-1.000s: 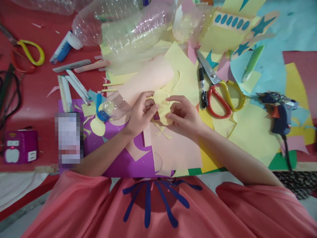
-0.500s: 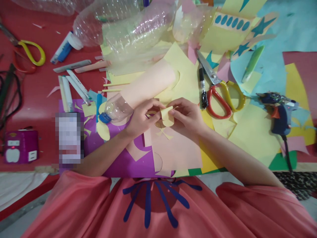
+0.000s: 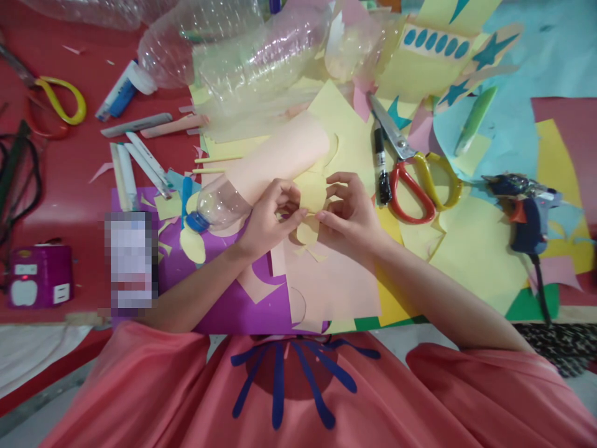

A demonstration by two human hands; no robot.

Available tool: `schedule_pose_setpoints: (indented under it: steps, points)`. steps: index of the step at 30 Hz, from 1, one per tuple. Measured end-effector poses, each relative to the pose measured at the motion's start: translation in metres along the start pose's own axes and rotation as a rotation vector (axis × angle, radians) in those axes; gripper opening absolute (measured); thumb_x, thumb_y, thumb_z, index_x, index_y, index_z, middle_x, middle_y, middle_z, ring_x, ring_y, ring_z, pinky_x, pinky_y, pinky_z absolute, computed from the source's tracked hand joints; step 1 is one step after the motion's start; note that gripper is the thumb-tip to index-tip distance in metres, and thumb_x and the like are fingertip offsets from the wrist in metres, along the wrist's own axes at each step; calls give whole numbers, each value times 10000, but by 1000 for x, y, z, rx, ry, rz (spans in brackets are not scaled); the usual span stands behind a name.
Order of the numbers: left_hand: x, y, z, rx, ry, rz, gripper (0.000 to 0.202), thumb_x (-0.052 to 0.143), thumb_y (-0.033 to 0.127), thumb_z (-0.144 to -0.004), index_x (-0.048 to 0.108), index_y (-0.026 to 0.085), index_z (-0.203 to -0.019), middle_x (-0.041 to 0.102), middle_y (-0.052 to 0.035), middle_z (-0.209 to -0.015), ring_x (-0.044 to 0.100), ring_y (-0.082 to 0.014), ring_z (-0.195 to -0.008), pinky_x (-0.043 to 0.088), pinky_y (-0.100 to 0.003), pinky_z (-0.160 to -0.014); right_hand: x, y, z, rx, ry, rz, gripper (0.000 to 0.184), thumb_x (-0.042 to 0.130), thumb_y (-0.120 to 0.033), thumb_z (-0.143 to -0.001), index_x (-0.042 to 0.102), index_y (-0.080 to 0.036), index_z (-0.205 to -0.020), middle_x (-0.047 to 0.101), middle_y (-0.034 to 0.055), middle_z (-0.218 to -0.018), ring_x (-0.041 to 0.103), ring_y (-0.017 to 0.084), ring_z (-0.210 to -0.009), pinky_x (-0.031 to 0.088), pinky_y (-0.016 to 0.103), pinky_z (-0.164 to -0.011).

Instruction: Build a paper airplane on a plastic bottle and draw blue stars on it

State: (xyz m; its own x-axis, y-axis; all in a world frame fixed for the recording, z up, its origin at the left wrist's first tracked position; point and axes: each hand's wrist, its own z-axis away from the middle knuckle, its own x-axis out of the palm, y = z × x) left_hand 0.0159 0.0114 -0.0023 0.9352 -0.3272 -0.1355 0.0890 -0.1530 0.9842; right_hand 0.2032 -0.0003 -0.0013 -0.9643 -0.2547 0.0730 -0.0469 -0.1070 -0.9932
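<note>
Between my two hands is a small rounded piece of yellow paper (image 3: 311,191), its lower edge pinched or creased. My left hand (image 3: 270,219) holds that edge, thumb in front and fingers curled behind. My right hand (image 3: 352,214) has its thumb on the edge from the other side, with its other fingers curled and partly apart. Below lies another yellow cutout (image 3: 308,234) on a pale pink sheet (image 3: 336,286). Left of my hands, a clear plastic bottle (image 3: 221,202) with a blue cap lies wrapped in pale pink paper (image 3: 280,152).
Red-and-yellow-handled scissors (image 3: 413,186) and a black marker (image 3: 382,165) lie to the right, with a blue glue gun (image 3: 529,218) farther out. On the left are pens (image 3: 144,162), a phone (image 3: 133,261) and a purple box (image 3: 40,274). Clear plastic bottles (image 3: 261,56) lie at the back.
The yellow piece, folded down before, now stands opened upward and shows a larger rounded face. My right fingers have lifted and spread a little; the thumbs have drawn closer together.
</note>
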Motion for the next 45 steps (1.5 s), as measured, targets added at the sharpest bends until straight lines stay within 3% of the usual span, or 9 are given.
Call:
schedule_pose_setpoints:
  steps: [3,9,11,13,17,25,37,45]
  points:
    - [1,-1,3,18,-55,-17,339,691,392,-868,431,228,-1010,604,35,-821,605,-76,-686,497,-192,-649,1,-1,0,44,19,-13,531,776,-515,-741,471,-266,-1097,539,-45,-821,505,63,-581,417,216,-518]
    - [1,5,1,13,-114,-80,249,609,331,-887,440,217,-1030,610,23,-832,569,-80,-676,444,-190,-611,3,-5,1,91,38,-27,287,740,-393,-786,544,-185,-762,505,-55,-647,471,62,-587,367,223,-547]
    - [0,9,-1,-3,-150,-144,212,582,389,-909,496,199,-946,576,27,-780,525,-85,-650,403,-199,-578,3,-6,1,94,49,-70,275,748,-382,-774,560,-181,-768,537,-46,-667,503,69,-613,394,226,-570]
    - [0,12,-2,0,-187,-208,320,535,470,-938,504,188,-789,502,40,-678,454,-87,-592,359,-218,-546,4,-7,1,105,46,-123,285,757,-397,-764,570,-183,-782,566,-39,-684,532,75,-626,423,228,-578]
    - [0,13,-4,21,-190,-254,516,477,584,-949,375,198,-623,345,63,-566,335,-82,-509,279,-242,-498,4,-10,1,100,43,-131,300,788,-398,-734,577,-187,-765,561,-57,-634,488,53,-527,415,209,-508]
    - [1,15,-4,0,-182,-264,544,467,623,-939,350,202,-615,306,67,-572,311,-83,-515,266,-246,-505,2,-10,0,48,81,-121,341,724,-481,-800,586,-181,-713,555,-63,-535,478,41,-430,390,183,-434]
    - [1,15,-5,33,-166,-197,554,504,603,-936,332,199,-599,268,77,-563,268,-71,-495,241,-244,-479,2,-12,-2,65,74,-89,398,730,-553,-766,586,-186,-715,572,-58,-543,478,46,-428,395,197,-437]
    - [0,15,-3,-26,-161,-227,541,518,576,-933,343,198,-587,286,72,-541,290,-77,-485,238,-258,-479,2,-13,-1,80,75,-92,407,737,-561,-756,579,-189,-711,568,-54,-542,474,53,-431,393,209,-444]
